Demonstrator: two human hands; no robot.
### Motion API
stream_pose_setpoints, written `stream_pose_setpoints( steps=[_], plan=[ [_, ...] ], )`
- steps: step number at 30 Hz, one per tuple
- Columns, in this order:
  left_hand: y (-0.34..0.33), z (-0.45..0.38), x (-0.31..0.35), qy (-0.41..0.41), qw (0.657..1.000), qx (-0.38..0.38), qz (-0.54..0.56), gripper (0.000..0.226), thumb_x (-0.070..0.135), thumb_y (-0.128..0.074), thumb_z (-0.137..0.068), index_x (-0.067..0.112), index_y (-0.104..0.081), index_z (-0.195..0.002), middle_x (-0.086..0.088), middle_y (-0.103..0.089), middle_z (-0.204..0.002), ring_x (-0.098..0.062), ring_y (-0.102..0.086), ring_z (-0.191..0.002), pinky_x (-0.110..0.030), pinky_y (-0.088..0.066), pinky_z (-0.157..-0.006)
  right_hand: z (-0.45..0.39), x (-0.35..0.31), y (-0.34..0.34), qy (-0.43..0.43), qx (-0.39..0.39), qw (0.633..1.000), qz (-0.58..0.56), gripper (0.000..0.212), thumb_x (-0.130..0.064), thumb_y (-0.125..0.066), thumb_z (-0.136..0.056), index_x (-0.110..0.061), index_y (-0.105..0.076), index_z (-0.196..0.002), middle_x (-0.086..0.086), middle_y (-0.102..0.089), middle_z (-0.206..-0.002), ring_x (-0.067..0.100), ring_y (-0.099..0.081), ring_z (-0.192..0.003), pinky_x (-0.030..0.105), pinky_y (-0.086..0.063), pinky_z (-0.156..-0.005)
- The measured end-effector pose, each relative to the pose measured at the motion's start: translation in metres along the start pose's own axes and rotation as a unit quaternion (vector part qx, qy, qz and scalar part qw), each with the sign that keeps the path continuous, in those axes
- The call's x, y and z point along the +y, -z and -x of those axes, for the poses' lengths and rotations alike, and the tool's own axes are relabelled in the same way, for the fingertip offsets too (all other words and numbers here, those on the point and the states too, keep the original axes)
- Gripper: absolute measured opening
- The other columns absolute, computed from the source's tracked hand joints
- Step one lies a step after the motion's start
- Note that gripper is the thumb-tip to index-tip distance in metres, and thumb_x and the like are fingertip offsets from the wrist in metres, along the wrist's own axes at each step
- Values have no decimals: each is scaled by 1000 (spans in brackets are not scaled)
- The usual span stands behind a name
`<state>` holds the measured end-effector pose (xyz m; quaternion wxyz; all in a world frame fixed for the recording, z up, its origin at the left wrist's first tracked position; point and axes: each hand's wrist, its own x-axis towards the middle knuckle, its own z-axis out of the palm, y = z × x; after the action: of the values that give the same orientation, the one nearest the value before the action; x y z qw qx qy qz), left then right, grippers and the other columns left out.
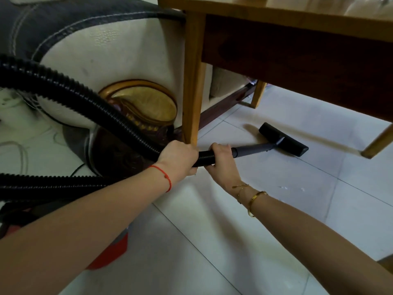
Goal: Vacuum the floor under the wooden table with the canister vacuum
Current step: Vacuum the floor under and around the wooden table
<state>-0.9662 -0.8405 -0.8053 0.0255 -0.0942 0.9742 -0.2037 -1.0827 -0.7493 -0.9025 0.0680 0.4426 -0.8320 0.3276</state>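
A black ribbed vacuum hose loops in from the left and runs to a grey wand. My left hand grips the hose just behind my right hand, which grips the hose end where it joins the wand. The black floor nozzle lies flat on the white tile floor under the wooden table, between its near leg and its right leg. A red part of the canister shows at lower left, mostly hidden by my left arm.
A white sofa arm with dark trim and gold carved base stands tight against the table's near leg. White cables lie on the floor at far left. A far table leg stands behind the nozzle. Small white specks dot the tile.
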Motion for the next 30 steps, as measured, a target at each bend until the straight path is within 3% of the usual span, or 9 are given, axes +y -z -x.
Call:
stream_pose_setpoints(
  steps=[2,6,8,14,19,22,24,27,30],
  plan=[
    [-1,-12,13,-5,1000,-2,1,28,36,-49,-94,13,-56,-110,-2,-65,-98,-20,-65,-84,-29,-38,-62,-1,17,5,-11,-20,1000,-2,24,-13,-67,-78,-16,-44,-81,0,-47,-80,15,-37,-81,36,-39,-85],
    [-2,-46,46,-15,1000,0,13,24,32,-49,-95,14,-56,-110,-1,-65,-103,-20,-64,-91,-28,-36,-65,-4,63,22,-17,-56,998,19,24,-13,-69,-77,-11,-46,-81,4,-52,-79,19,-43,-80,45,-27,-110],
    [-3,-64,63,-16,999,-3,29,24,29,-49,-95,13,-56,-110,-1,-64,-104,-20,-64,-93,-28,-35,-64,-7,88,31,-12,-79,996,48,23,-15,-71,-76,-9,-50,-84,6,-55,-86,25,-50,-88,43,-24,-113],
    [-6,-125,112,-8,997,-18,77,26,30,-52,-94,12,-56,-112,-1,-63,-107,-20,-64,-94,-28,-35,-65,-16,153,56,-31,-95,991,91,30,-19,-76,-74,-7,-56,-93,6,-56,-98,25,-48,-98,39,-44,-85],
    [-6,-161,139,-3,994,-20,105,25,30,-52,-94,13,-57,-111,0,-64,-103,-19,-64,-94,-26,-35,-65,-28,192,73,-62,-122,984,117,31,-13,-75,-75,-8,-55,-97,8,-53,-106,27,-47,-103,37,-45,-86],
    [-4,-176,147,3,992,-25,123,24,30,-53,-94,13,-58,-110,1,-61,-93,-19,-62,-85,-26,-35,-64,-35,206,78,-76,-131,981,120,29,-10,-73,-77,-7,-55,-100,10,-51,-109,27,-44,-103,30,-39,-85],
    [-3,-182,149,11,991,-25,132,23,30,-54,-93,13,-58,-109,2,-58,-85,-19,-61,-82,-26,-34,-63,-39,210,81,-87,-130,981,112,30,-9,-73,-77,-8,-54,-101,10,-50,-109,27,-44,-102,33,-41,-87],
    [-2,-184,145,23,991,-30,132,22,31,-54,-93,13,-58,-107,3,-39,-63,-17,-51,-68,-25,-31,-53,-43,207,80,-92,-122,983,100,29,-7,-73,-77,-8,-54,-100,9,-49,-108,28,-43,-101,38,-42,-88],
    [-4,-177,137,32,993,-36,108,23,32,-53,-94,13,-57,-105,2,-36,-61,-15,-44,-56,-23,-23,-45,-44,196,74,-83,-114,986,93,28,-7,-72,-78,-7,-54,-99,9,-49,-107,28,-43,-101,38,-41,-86]
  ],
)
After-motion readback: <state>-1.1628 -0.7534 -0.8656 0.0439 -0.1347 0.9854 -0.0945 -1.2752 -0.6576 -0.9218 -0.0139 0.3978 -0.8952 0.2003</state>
